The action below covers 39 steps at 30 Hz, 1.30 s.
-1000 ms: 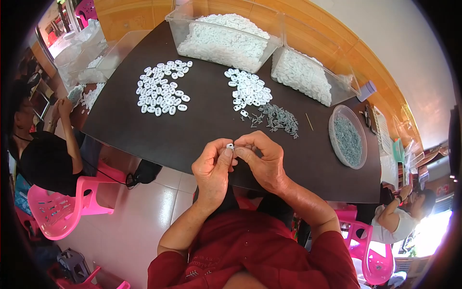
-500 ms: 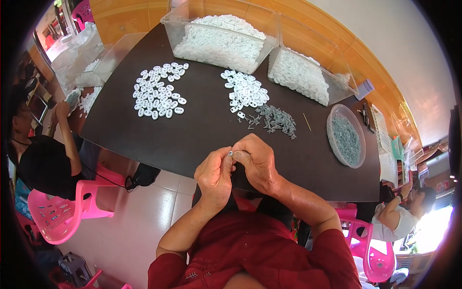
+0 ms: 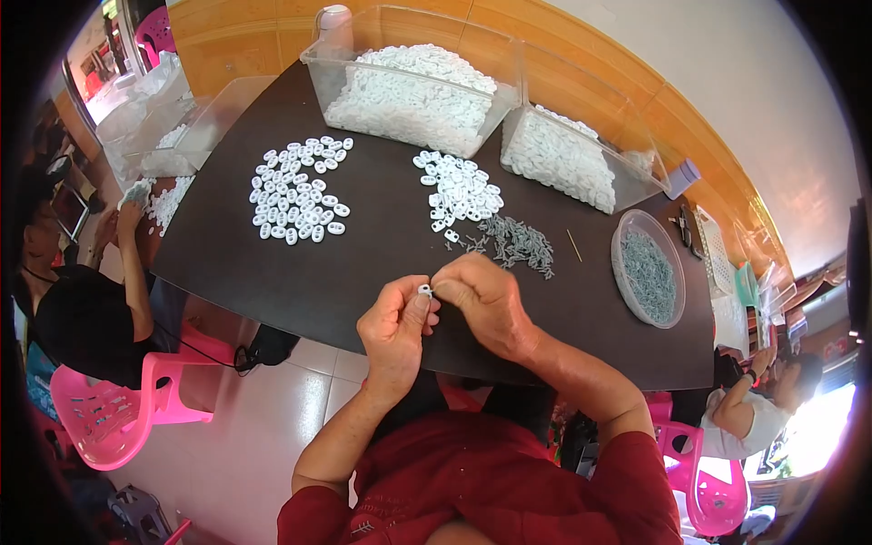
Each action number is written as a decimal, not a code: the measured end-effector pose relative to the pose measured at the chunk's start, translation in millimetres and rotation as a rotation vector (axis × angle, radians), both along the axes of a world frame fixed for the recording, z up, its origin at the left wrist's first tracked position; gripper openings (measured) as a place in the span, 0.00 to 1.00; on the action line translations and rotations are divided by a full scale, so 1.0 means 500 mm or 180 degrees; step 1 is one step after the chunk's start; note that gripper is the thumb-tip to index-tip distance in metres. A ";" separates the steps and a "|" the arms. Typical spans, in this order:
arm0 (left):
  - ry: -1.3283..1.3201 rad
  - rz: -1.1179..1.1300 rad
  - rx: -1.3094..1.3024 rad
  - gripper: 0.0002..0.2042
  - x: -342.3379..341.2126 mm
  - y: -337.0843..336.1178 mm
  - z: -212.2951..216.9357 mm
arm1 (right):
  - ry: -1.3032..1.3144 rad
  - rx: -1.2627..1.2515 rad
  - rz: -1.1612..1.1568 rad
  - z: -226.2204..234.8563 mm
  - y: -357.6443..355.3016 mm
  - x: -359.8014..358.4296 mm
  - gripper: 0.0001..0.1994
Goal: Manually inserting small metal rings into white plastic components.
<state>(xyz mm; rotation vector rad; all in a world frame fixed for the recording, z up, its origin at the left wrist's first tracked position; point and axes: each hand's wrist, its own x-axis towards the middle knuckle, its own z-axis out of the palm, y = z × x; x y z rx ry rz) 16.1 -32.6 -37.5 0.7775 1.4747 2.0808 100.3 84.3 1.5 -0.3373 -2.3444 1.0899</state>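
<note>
Small white plastic ring piece (image 3: 423, 290) pinched between left hand (image 3: 395, 327) and right hand (image 3: 480, 295) above dark worktop (image 3: 363, 263) edge, close to grey pin pile (image 3: 520, 243) and sorted white pieces (image 3: 298, 191), presumably for easy reach.

table (image 3: 300, 282): dark brown | far bins' pieces (image 3: 409, 91): white | screw pile (image 3: 520, 243): grey | left chair (image 3: 109, 409): pink | near shirt (image 3: 481, 481): red
</note>
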 end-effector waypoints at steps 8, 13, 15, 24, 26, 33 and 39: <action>-0.0776 -0.0187 0.0295 0.11 -0.020 0.004 -0.014 | -0.0135 0.2127 -0.0641 -0.012 0.188 -0.100 0.07; -0.0768 -0.0287 0.0298 0.11 -0.018 0.002 -0.016 | -0.0626 0.2746 -0.0446 -0.033 0.207 -0.160 0.08; -0.0767 -0.0265 0.0304 0.11 -0.016 0.001 -0.016 | -0.0686 0.2938 -0.0286 -0.036 0.206 -0.173 0.04; -0.0731 -0.0219 0.0388 0.10 -0.013 -0.001 -0.016 | -0.0355 0.2128 -0.0555 -0.027 0.234 -0.168 0.05; -0.0747 -0.0207 0.0385 0.11 -0.014 -0.001 -0.017 | -0.0466 0.2073 -0.0617 -0.025 0.235 -0.170 0.05; -0.0666 -0.0163 0.0311 0.10 -0.013 0.000 -0.019 | -0.0666 0.2328 -0.0135 -0.034 0.200 -0.201 0.04; -0.0656 -0.0167 0.0355 0.10 -0.013 0.001 -0.021 | -0.0751 0.2218 0.0194 -0.030 0.186 -0.205 0.05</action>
